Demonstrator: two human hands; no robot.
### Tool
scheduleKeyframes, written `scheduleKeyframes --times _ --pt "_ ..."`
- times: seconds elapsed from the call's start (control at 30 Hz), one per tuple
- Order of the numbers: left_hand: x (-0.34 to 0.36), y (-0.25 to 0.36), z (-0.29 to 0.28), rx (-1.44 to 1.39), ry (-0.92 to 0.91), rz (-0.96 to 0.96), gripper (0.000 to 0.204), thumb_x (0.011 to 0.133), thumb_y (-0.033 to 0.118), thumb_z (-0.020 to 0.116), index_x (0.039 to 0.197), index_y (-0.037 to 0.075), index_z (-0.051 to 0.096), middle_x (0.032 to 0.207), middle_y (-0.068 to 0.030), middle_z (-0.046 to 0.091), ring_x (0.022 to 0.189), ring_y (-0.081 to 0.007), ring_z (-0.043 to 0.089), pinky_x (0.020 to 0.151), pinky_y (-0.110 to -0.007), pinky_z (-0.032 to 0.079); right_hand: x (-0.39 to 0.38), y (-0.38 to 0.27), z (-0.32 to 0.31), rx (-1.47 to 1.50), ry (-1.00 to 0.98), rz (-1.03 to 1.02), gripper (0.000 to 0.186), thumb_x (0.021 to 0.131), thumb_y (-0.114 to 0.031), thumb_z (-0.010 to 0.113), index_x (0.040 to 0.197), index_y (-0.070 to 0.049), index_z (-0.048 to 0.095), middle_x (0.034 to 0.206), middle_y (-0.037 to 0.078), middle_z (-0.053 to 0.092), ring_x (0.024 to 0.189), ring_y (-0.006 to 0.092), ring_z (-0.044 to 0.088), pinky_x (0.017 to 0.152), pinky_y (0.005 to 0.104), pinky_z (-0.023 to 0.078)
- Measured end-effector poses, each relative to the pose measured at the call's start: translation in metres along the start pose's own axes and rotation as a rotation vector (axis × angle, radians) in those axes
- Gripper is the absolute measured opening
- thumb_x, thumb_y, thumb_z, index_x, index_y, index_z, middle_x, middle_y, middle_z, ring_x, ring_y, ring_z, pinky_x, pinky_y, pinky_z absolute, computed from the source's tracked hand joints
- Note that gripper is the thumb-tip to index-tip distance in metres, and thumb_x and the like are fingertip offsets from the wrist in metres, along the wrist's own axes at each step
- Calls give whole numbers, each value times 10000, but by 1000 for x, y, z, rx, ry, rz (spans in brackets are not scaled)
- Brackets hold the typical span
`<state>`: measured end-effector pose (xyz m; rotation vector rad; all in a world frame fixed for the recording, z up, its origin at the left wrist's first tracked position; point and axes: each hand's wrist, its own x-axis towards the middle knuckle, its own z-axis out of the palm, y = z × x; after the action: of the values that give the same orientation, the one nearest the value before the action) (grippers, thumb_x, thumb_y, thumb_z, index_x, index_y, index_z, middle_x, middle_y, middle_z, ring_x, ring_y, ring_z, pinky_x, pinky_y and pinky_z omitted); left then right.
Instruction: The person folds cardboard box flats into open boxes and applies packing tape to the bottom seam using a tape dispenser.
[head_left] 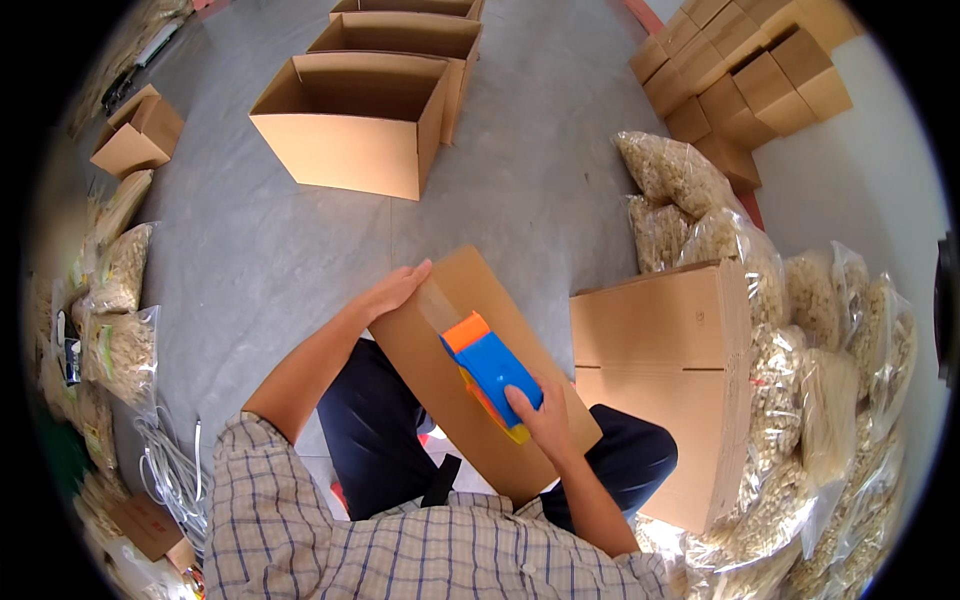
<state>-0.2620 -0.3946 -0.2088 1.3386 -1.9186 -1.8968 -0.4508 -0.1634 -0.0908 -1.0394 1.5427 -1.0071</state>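
A folded cardboard box (510,320) lies tilted across my lap, with a strip of clear tape (435,305) running from its far edge. My left hand (400,282) is closed on the box's upper-left edge. In my right hand (545,415) is a blue, orange and yellow tape dispenser (485,365), pressed on or held just over the cardboard along the tape's line.
A stack of flat cartons (650,400) stands by my right knee, beside piled clear bags (675,180). Ahead are several open boxes (340,150); stacked boxes (740,80) line the back right. At left are another box (135,140), more bags (120,350) and coiled cable (170,470).
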Motion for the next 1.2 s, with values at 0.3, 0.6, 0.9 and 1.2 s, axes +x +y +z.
scheduleKeyframes --times 0.3,0.6,0.9,1.2 --pt "3 -9 8 476 374 76 715 886 520 238 828 -85 615 854 -318 559 869 -444 531 794 -452 412 -86 10 -54 -131 -32 126 374 784 -277 625 1008 20 583 792 54 613 697 107 546 649 249 448" --pt "-16 45 17 841 481 155 588 888 467 291 1067 -43 524 1127 -245 481 1092 -370 429 924 -441 328 -158 61 -85 -316 211 181 272 727 -260 630 773 7 625 567 78 570 513 110 516 533 263 432" --pt "-18 26 55 1049 391 109 738 853 505 339 1385 65 78 1453 -114 -23 1337 -281 -48 1045 -502 -5 -36 50 -30 -210 204 -125 355 723 -317 635 805 27 606 668 145 594 584 186 571 572 292 450" --pt "-11 17 34 993 338 49 857 798 578 388 1391 87 11 1450 -114 -75 1334 -281 -87 1028 -533 -32 -100 25 -82 -56 -93 288 372 759 -309 640 888 37 602 679 82 609 572 129 585 551 242 464"
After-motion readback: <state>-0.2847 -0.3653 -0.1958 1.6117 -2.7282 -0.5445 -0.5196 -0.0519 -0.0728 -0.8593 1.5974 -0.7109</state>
